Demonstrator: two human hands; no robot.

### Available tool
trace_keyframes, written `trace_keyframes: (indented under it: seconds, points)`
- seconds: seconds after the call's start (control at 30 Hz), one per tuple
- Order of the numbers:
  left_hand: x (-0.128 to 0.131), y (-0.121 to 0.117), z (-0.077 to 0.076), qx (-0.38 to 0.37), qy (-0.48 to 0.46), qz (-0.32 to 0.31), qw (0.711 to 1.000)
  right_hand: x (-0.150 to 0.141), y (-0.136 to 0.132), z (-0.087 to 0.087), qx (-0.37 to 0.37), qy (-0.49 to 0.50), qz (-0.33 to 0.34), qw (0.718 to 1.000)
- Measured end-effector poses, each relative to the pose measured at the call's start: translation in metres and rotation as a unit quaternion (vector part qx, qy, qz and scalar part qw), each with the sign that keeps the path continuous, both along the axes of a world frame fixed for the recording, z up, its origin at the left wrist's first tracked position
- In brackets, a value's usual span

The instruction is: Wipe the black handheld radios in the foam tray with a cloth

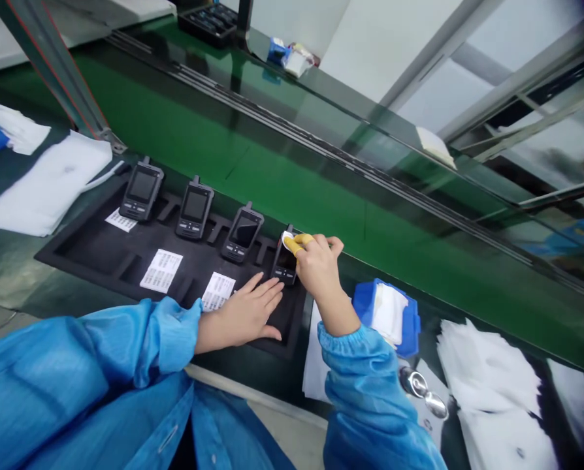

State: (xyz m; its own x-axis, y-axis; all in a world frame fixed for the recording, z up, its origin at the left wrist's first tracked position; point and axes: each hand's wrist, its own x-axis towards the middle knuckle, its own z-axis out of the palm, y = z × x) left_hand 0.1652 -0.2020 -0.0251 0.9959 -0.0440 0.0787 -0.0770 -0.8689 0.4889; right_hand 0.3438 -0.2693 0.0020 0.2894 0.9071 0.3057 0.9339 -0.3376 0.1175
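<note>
My right hand (pixel 319 264), with yellow finger covers on its fingertips, pinches a small white wiping pad (pixel 287 239) against the upper part of a black handheld radio with a screen (pixel 285 269). My left hand (pixel 247 310) lies flat with its fingers stretched out, fingertips at the lower end of that same radio. It rests over the black foam tray (pixel 100 238). Three more radios stand in a row to the left: one close by (pixel 243 232), a middle one (pixel 194 209) and a far-left one (pixel 142 190). A printed label sheet (pixel 218 291) is partly behind my left wrist.
More label sheets (pixel 161 271) lie on the tray. On the right are a blue box of white wipes (pixel 390 313), a round metal container (pixel 413 382) and stacked white sheets (pixel 490 369). White sheets (pixel 51 183) lie left. A green panel (pixel 272 170) rises behind the tray.
</note>
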Motion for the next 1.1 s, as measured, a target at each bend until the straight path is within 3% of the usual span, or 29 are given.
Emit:
trace_keyframes:
  seconds: [0.1, 0.27, 0.53, 0.77, 0.9, 1.0, 1.1]
  points:
    - [-0.002, -0.002, -0.007, 0.064, 0.007, 0.029, 0.998, -0.004, -0.009, -0.012, 0.008, -0.009, 0.022, 1.0]
    - [-0.006, -0.001, -0.019, 0.14, -0.034, 0.032, 0.989, -0.02, -0.032, -0.028, 0.025, -0.013, 0.115, 0.993]
    - [-0.004, 0.0, -0.018, 0.17, -0.04, 0.034, 0.984, 0.018, -0.016, -0.019, 0.102, -0.08, 0.036, 0.991]
    - [-0.005, 0.002, -0.015, 0.155, -0.054, 0.026, 0.986, -0.014, -0.054, -0.044, 0.084, -0.039, 0.093, 0.991]
    - [-0.004, 0.003, -0.014, 0.163, -0.035, 0.029, 0.986, -0.015, -0.028, -0.033, 0.093, -0.081, 0.105, 0.987]
    - [-0.003, 0.003, -0.013, 0.175, -0.028, 0.026, 0.984, 0.002, -0.005, -0.023, 0.122, -0.113, 0.069, 0.984]
    - [-0.002, 0.003, -0.012, 0.177, -0.031, 0.023, 0.983, 0.013, -0.006, -0.025, 0.146, -0.108, 0.03, 0.983]
